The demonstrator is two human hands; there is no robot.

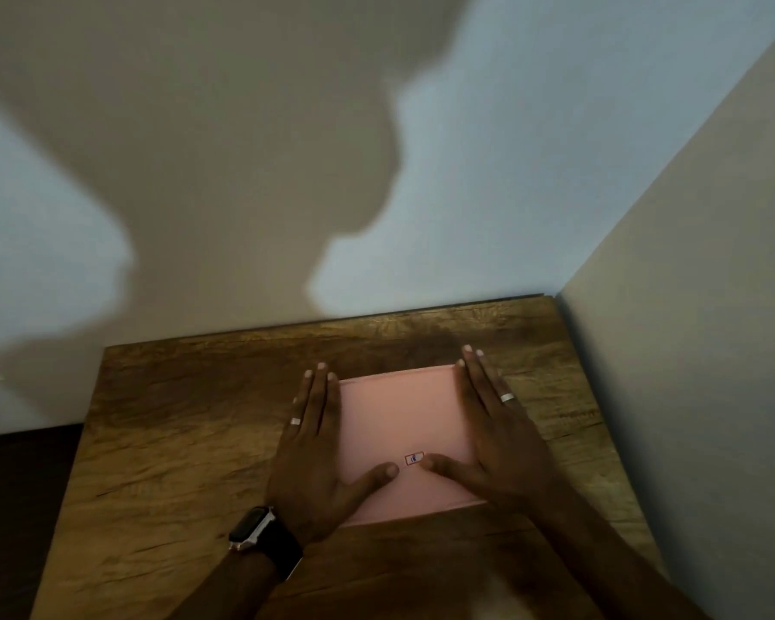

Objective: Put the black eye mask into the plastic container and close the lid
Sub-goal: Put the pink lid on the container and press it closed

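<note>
A square pink container lid (pixel 399 418) lies flat on top of the plastic container on the wooden table (pixel 175 440). It carries a small sticker (pixel 414 459) near its front edge. My left hand (pixel 314 454) lies flat along the lid's left edge, fingers stretched out, thumb resting on the lid. My right hand (pixel 493 436) lies flat along the right edge, its thumb on the lid next to the sticker. Both hands press on the lid rather than grip it. The black eye mask is not visible; the lid hides the container's inside.
The table stands in a corner, with a wall (pixel 466 194) right behind it and another wall (pixel 699 328) along its right side. A dark floor (pixel 14 507) shows at the left. A watch (pixel 256 528) sits on my left wrist.
</note>
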